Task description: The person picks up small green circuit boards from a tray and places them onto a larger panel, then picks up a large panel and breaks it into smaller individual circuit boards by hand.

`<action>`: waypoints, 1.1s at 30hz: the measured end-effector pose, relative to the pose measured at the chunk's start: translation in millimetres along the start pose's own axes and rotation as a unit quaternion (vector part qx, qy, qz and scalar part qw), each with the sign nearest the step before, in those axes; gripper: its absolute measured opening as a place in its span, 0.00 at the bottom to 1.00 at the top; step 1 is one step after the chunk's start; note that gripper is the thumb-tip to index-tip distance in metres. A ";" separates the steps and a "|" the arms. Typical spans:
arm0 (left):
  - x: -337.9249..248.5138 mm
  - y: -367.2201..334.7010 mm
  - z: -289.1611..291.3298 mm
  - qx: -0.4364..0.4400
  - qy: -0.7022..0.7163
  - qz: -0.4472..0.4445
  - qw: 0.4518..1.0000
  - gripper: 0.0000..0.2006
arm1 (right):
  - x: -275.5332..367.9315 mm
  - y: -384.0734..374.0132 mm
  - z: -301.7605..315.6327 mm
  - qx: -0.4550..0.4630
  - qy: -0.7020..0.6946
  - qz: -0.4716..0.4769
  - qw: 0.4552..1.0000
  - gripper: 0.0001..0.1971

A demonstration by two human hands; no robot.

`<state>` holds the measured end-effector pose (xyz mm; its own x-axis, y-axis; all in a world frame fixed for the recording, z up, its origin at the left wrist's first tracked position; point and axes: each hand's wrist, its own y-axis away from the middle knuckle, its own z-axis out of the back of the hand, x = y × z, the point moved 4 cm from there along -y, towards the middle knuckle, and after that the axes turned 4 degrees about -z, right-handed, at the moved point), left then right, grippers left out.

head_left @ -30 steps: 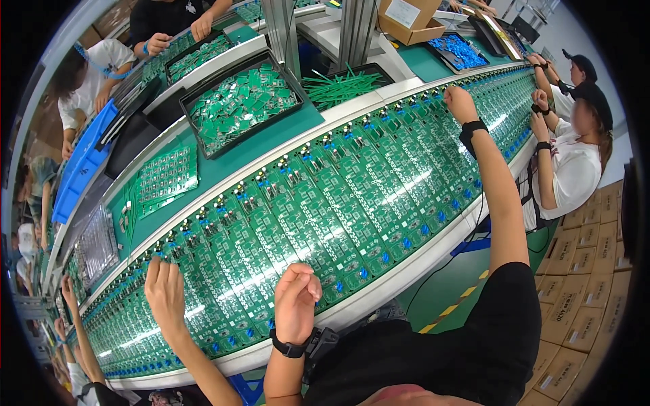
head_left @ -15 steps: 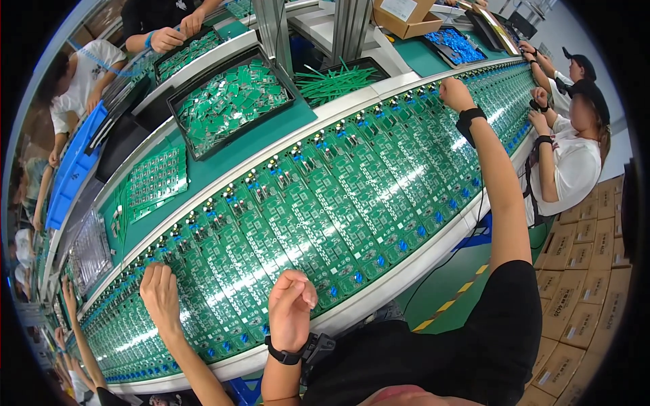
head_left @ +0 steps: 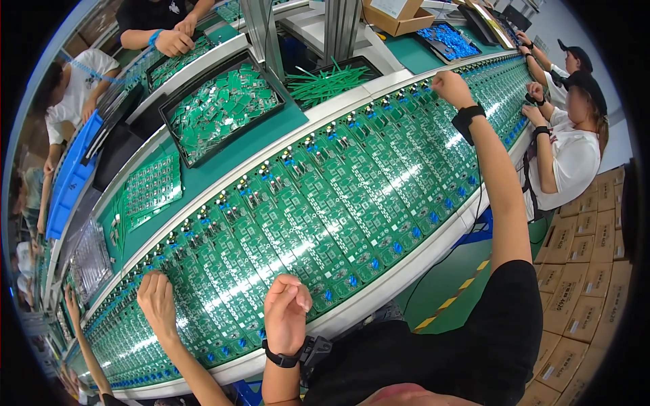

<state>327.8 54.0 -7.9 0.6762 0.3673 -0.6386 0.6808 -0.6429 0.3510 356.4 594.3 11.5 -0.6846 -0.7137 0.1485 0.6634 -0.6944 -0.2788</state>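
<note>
A long row of green circuit boards (head_left: 325,210) lies side by side along a curved-looking line in front of me. Small black, white and yellow parts stand along the far ends of the boards, and round blue parts (head_left: 353,281) along the near ends. My left hand (head_left: 286,314), strapped at the wrist, is held above the near ends with its fingers curled in and thumb against them. Stretched far to the right, my right hand (head_left: 455,89) is closed in a pinch over the boards' far ends. Whatever either hand might grip is hidden.
A co-worker's hand (head_left: 157,304) hovers over the boards at left. Beyond the far rail sit a black tray (head_left: 175,135) of small green boards, a panel (head_left: 154,186), green strips (head_left: 332,84) and blue parts (head_left: 450,42). More people work at right; cartons (head_left: 575,298) are stacked behind them.
The whole view has shifted slightly, with the trays and boards a little further left. My right hand's fingertips now point more to the left. My left hand stays curled.
</note>
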 end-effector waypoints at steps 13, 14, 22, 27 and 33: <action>5.2 -4.8 -0.5 -0.020 0.005 0.009 1.000 0.02 | -34.3 4.3 -22.5 -0.028 -0.003 -0.032 0.999 0.04; 5.6 -5.1 -0.8 -0.021 0.008 0.009 1.000 0.02 | -36.2 2.3 -23.5 -0.029 -0.003 -0.035 0.999 0.04; 3.9 -4.6 -1.3 -0.029 0.009 0.009 1.000 0.02 | -19.6 -3.9 -23.2 0.042 0.057 0.009 0.997 0.06; 7.7 -5.7 -0.8 -0.026 0.011 0.008 1.000 0.02 | -28.0 -4.7 -27.1 0.004 0.034 0.012 0.999 0.03; 7.7 -6.7 -4.2 -0.017 0.015 0.002 1.000 0.02 | -40.2 -15.3 -29.6 0.065 0.012 0.026 0.997 0.08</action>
<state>329.6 64.0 -12.3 0.6862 0.3850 -0.6172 0.6872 -0.6213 0.3765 364.9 636.3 -18.2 -0.6546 -0.7474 0.1135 0.7305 -0.6641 -0.1592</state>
